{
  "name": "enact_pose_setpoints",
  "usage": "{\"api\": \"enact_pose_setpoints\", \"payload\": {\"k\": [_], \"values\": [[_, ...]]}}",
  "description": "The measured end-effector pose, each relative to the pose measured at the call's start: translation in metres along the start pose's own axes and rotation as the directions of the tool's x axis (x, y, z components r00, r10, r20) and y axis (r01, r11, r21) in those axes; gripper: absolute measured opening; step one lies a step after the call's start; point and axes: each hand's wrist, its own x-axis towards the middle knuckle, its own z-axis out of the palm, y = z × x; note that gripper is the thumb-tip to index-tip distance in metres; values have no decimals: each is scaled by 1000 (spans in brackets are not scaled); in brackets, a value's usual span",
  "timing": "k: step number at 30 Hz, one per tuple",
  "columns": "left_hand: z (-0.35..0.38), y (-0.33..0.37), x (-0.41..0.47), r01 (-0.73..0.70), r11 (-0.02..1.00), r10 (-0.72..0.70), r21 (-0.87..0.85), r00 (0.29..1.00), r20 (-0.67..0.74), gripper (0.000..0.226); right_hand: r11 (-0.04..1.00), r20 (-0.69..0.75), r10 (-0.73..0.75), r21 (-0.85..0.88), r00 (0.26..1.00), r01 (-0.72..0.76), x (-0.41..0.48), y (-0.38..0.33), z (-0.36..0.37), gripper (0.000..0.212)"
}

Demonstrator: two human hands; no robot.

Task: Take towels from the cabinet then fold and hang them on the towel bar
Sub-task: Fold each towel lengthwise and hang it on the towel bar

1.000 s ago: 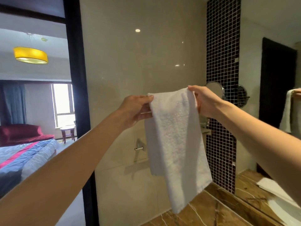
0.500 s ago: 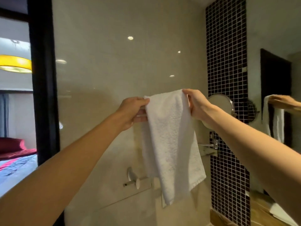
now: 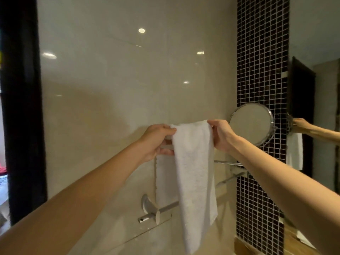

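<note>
Since half a second ago, both hands and the white towel (image 3: 195, 173) have dropped lower in the head view, and the metal towel bar (image 3: 161, 211) below them now shows more fully. At far left a dark door frame (image 3: 22, 107) edges the glossy beige wall (image 3: 119, 80), which carries spots of reflected ceiling light. The left hand (image 3: 158, 140) reaches forward with its fingers curled around the towel's upper left edge, thumb on top. The folded towel hangs lengthwise between the hands, in front of the wall and across the bar, its lower corner falling well below the rail; whether it touches the bar cannot be told. The bar's bracket (image 3: 147, 203) is fixed to the wall just left of the cloth. The right hand (image 3: 220, 135) pinches the towel's upper right corner, fingers closed on the fabric. Just beside that hand, a round chrome-rimmed mirror (image 3: 252, 124) stands out from a strip of dark mosaic tile (image 3: 261, 52). At far right a wall mirror (image 3: 316, 126) reflects a hand and a white towel.
</note>
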Motion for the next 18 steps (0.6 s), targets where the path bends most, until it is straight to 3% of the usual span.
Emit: {"api": "enact_pose_setpoints", "payload": {"k": [6, 12, 16, 18], "values": [[-3, -44, 4, 157, 987, -156, 32, 988, -20, 12, 971, -26, 149, -185, 988, -152, 7, 44, -18, 38], [-9, -89, 9, 283, 953, -272, 106, 956, -111, 12, 938, -119, 186, -275, 975, -213, 7, 82, -38, 34], [-9, -111, 8, 313, 925, -291, 217, 948, -128, 13, 892, -137, 202, -382, 970, -240, 1, 98, -48, 26], [-7, -117, 6, 280, 888, -245, 366, 959, -139, 13, 875, -156, 204, -414, 966, -252, -1, 106, -52, 24]]}}
